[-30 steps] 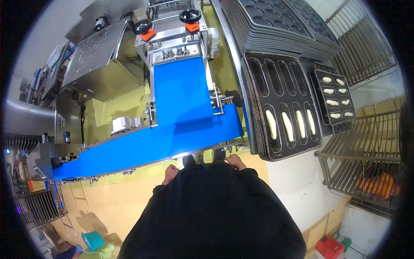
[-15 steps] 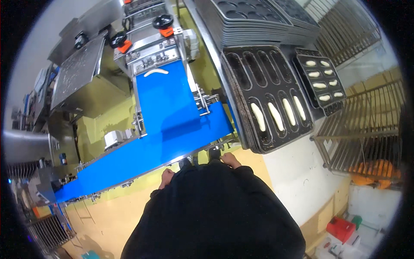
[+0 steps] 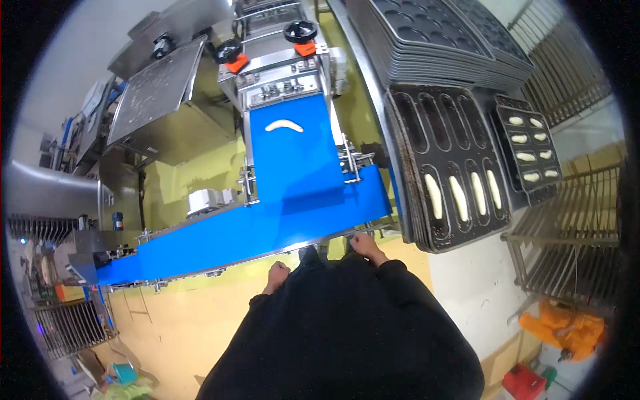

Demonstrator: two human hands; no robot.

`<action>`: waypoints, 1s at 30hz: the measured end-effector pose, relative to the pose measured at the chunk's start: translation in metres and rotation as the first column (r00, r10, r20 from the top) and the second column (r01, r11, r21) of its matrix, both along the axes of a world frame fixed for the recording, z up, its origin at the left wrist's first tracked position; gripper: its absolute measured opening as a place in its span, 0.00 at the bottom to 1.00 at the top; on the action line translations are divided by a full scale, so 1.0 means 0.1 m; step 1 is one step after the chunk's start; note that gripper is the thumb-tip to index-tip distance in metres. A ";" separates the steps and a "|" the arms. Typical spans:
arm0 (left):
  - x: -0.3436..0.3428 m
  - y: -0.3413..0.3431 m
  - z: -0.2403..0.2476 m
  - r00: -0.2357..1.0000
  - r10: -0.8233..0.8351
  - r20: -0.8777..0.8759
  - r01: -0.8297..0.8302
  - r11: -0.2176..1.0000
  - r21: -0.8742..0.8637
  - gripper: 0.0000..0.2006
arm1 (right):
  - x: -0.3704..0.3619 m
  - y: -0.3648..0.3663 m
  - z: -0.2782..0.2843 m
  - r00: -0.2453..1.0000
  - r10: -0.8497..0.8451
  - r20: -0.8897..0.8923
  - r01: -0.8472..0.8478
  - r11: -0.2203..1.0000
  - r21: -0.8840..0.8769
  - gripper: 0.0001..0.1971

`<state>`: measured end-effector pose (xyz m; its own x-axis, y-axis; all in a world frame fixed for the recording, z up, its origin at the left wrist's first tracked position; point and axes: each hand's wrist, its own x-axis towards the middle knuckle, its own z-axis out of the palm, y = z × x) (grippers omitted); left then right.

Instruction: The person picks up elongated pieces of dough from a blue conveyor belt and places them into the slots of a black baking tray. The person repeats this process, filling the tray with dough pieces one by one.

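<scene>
Near the blue conveyor belt's front edge, both empty hands wait apart, left hand loosely curled, right hand nearer the belt, while the dough piece lies far ahead, its long axis crosswise.

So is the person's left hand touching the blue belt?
Apart. The head view shows the left hand curled below the blue belt, with yellow floor plainly visible between them.

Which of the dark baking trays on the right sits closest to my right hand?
The long-slotted tray beside the blue belt, with four dough pieces at its near end. Your right hand is near its corner; the smaller tray lies farther right.
</scene>
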<state>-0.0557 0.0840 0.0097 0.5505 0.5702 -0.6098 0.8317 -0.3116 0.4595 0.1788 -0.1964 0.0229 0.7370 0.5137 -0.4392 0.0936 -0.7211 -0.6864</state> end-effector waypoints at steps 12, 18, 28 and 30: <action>-1.26 0.04 0.53 0.957 0.151 -0.249 -0.146 0.989 0.038 0.11 | 1.89 3.01 1.05 0.751 -0.213 0.625 0.121 0.975 0.188 0.20; -1.95 0.11 0.49 0.939 0.266 -0.217 -0.276 0.961 -0.013 0.10 | 2.04 3.30 0.77 0.809 0.070 0.584 -0.196 0.968 0.156 0.07; -0.97 0.60 -0.26 0.994 -0.107 0.021 0.106 0.994 0.013 0.11 | 1.68 0.23 2.38 0.699 -0.120 -0.705 0.652 -0.299 0.697 0.18; -0.47 0.58 -0.11 0.978 -0.206 -0.037 0.205 0.978 -0.038 0.09 | 1.79 -0.52 2.74 0.522 -0.694 -0.496 0.602 -0.112 0.790 0.17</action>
<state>-0.1029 0.1419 -0.0014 0.6279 0.4259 -0.6515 0.7699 -0.4626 0.4396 0.3578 -0.2480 0.2965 0.9593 -0.2568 -0.1174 0.0293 0.5043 -0.8631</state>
